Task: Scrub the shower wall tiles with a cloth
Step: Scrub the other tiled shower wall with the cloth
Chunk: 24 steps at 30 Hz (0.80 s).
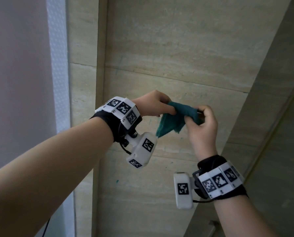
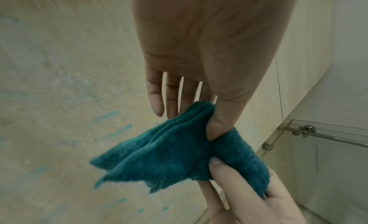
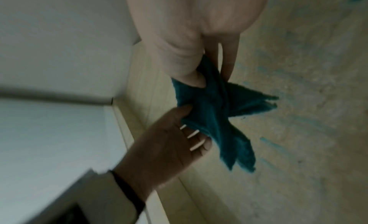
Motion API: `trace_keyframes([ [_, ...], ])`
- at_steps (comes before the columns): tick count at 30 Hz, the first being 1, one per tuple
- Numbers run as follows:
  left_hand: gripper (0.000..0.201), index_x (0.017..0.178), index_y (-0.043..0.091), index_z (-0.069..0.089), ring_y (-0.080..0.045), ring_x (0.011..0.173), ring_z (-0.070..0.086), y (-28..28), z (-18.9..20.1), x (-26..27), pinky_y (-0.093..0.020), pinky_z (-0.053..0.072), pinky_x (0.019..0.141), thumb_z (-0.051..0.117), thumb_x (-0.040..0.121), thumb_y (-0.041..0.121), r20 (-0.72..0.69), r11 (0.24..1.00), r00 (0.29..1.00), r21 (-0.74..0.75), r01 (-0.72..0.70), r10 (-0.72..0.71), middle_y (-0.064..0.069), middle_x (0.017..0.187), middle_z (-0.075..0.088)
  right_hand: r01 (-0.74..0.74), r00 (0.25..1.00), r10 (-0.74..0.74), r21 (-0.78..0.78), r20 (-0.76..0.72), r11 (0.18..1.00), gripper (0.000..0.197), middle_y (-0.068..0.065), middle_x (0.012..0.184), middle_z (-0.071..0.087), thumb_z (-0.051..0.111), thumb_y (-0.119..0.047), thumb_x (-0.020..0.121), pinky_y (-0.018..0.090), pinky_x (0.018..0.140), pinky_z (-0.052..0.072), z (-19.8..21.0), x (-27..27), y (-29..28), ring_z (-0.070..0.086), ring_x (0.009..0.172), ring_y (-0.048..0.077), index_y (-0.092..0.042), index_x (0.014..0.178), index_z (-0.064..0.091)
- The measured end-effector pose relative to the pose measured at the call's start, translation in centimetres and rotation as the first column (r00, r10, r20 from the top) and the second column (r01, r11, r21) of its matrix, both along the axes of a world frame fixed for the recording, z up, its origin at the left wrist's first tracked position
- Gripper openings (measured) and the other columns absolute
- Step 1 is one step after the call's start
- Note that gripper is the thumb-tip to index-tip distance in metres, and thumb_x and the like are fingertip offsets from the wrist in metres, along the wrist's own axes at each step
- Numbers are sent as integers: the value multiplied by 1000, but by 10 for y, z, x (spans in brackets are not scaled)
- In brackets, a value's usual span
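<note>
- Left hand (image 1: 153, 104): raised in front of the wall, wrist strapped with a black band carrying white marker blocks. Thumb and fingers (image 2: 157, 98) pinch one end of the cloth; in the left wrist view the outer fingers lie nearly straight beside the pinch.
- Right hand (image 1: 202, 124): level with the left, just beside it. Thumb and curled fingers (image 2: 221, 169) grip the other end of the cloth.
- Teal terry cloth (image 1: 173, 119): bunched and held between both hands, off the wall, loose corners hanging down. Its far end is hidden inside the right fist.
- A small dark item shows at the right fingertips in the head view; it cannot be identified.
- Beige stone-look shower wall tiles (image 1: 177, 48): directly behind the hands, carrying teal streaks and specks (image 2: 115, 133). The right wrist view is blurred, so the marks there are hard to trace.
- Glass shower panel with metal bracket (image 2: 302, 130): seen to the right in the left wrist view, cut off at the edge.
- Pale wall and frosted white strip (image 1: 59, 65): left of the tiles.
</note>
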<state>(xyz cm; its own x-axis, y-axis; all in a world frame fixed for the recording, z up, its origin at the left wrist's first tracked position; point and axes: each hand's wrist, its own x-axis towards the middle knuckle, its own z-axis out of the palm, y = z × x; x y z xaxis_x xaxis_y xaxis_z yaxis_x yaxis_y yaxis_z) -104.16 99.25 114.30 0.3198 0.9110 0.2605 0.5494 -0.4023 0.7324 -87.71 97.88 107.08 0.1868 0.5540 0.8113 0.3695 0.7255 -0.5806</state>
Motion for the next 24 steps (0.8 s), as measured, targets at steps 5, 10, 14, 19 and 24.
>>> trace_keyframes([
  [5,12,98,9,66,-21,83,69,-4,5,8,-29,59,76,62,90,16,89,997,996,-77,17,-11,-12,96,70,154,967,-193,221,167,963,21,11,96,56,59,10,82,12,76,42,-4,-7,7,52,87,13,1,100,54],
  [10,3,90,7,59,-22,77,70,-4,10,11,-30,60,71,59,92,10,283,996,958,-84,-31,53,-11,88,68,12,977,-42,142,207,990,34,7,108,53,60,-12,82,11,80,42,-5,-16,5,52,96,11,-1,114,53],
  [14,8,95,6,61,-17,84,70,-2,12,4,-26,58,79,58,94,13,330,991,944,-126,51,-7,-10,94,70,-46,971,30,61,237,997,59,2,116,42,62,-33,77,19,88,43,-3,-20,7,48,106,15,-3,124,42],
  [19,9,90,9,65,-12,91,64,2,10,-2,-23,53,86,61,92,16,336,992,941,-103,68,-30,-5,97,69,35,955,-93,205,281,978,44,5,115,36,59,-4,85,38,84,49,-7,-19,18,49,103,22,-5,123,37],
  [24,14,92,13,70,-11,95,67,5,12,-15,-25,53,85,62,92,24,345,992,938,-107,69,-28,-1,99,73,36,964,-100,253,246,967,35,16,110,41,50,1,85,12,84,42,-3,-23,22,47,93,12,-12,117,40],
])
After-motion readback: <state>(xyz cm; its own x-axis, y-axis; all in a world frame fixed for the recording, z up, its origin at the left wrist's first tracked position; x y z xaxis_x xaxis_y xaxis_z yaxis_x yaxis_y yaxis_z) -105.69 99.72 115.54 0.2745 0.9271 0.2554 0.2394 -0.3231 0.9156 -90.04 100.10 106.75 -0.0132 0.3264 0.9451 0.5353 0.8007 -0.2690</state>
